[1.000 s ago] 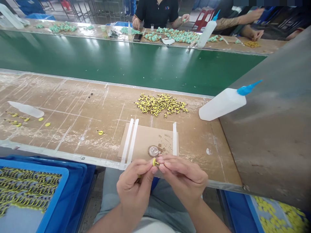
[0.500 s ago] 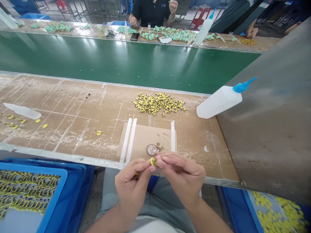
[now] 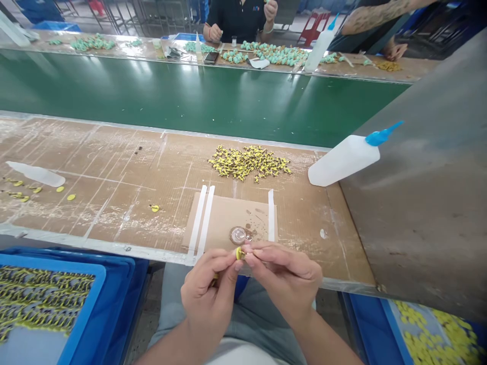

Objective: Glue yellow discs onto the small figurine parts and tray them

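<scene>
My left hand (image 3: 207, 291) and my right hand (image 3: 285, 276) meet at the near edge of the bench, fingertips pinched together on one small yellow piece (image 3: 239, 253). Another bit of yellow shows inside my left fingers. Just beyond the fingertips a puddle of clear glue (image 3: 239, 235) lies on a taped-down cardboard pad (image 3: 224, 218). Farther back a heap of small yellow and black parts (image 3: 249, 163) rests on the brown bench top.
A white glue bottle with a blue nozzle (image 3: 344, 158) lies at right against a grey metal panel (image 3: 426, 192). Blue trays of yellow parts sit at lower left (image 3: 76, 284) and lower right (image 3: 437, 329). Green conveyor belt (image 3: 190, 96) behind; other people work across it.
Both hands stay pinched on the yellow piece with only small finger shifts. The view drifted slightly. The people across the belt moved their arms.
</scene>
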